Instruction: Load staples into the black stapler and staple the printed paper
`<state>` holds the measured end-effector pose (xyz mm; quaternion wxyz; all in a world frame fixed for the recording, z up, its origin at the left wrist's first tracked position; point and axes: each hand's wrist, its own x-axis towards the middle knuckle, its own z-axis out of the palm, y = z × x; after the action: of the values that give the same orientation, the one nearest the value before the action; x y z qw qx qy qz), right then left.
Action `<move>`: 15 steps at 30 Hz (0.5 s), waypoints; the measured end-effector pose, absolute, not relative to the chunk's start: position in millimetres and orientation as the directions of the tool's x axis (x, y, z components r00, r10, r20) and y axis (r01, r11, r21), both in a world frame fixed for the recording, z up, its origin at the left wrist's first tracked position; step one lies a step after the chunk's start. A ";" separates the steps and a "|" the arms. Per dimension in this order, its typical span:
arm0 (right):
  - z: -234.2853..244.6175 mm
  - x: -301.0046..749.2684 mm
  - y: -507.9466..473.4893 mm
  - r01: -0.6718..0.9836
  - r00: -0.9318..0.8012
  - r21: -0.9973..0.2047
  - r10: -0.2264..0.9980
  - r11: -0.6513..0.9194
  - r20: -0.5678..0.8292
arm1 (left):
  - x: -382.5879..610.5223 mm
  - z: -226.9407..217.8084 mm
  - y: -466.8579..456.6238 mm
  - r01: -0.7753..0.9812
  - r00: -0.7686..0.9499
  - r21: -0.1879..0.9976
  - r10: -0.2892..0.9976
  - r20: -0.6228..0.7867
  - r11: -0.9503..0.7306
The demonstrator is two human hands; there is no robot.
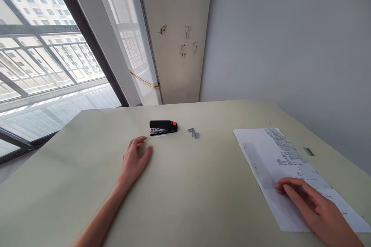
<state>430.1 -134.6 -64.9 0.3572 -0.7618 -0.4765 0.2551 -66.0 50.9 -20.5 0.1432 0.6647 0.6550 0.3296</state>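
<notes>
Head view: a pale, smooth table (199,193) fills the near part. The left hand (136,158) rests on the left side, with its thumb and fingers apart and nothing between them. Just beyond its fingertips, on the far part of the table, is a small black stapler with a red-orange button (163,127). To the stapler's right lie some little grey metal strips (194,133). On the right side is a big white paper sheet with dark print (268,173). The right hand (304,200) is over it, fingers bent close to the thumb; I cannot tell if they pinch something.
</notes>
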 end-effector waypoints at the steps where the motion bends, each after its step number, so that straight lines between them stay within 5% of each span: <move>1: -65.8 431.0 -134.5 0.542 0.411 -0.789 0.910 -0.290 -0.051 | -65.7 -19.4 47.1 0.775 -0.064 0.621 0.965 0.255 -0.113; 15: -58.7 419.7 -135.3 0.521 0.480 -0.783 0.875 -0.340 -0.061 | -56.4 -14.3 41.9 0.750 0.102 0.624 0.970 0.220 -0.220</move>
<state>419.7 -135.3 -58.7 0.3606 -0.7809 -0.4470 0.2454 -56.4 41.9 -14.3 0.1816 0.7196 0.5974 0.3037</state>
